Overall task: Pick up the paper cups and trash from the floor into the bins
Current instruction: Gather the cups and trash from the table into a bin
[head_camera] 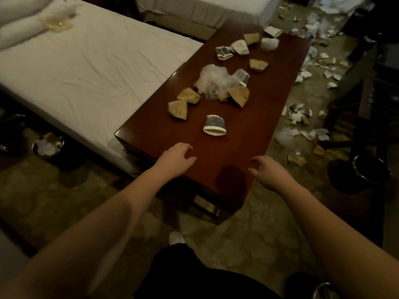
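Observation:
A crushed blue-and-white paper cup (214, 125) lies on the dark red wooden table (248, 134), nearest to me. Behind it sit several flattened brown cups (178, 109), a clump of white stuffing (213, 79) and more crushed cups (239, 46). My left hand (176, 158) hovers over the table's near edge with loosely curled fingers, holding nothing. My right hand (268, 172) hovers at the near right corner, fingers also relaxed and empty. Scattered cups and paper scraps (299, 114) litter the carpet to the right. A black bin (370, 169) stands at the right; another bin (48, 145) with trash inside sits at the left.
A bed with a white sheet (86, 67) runs along the table's left side. A second bed (205, 9) stands at the back. Dark furniture (367, 87) lines the right wall. My white shoe (176, 237) shows on the patterned carpet below the table.

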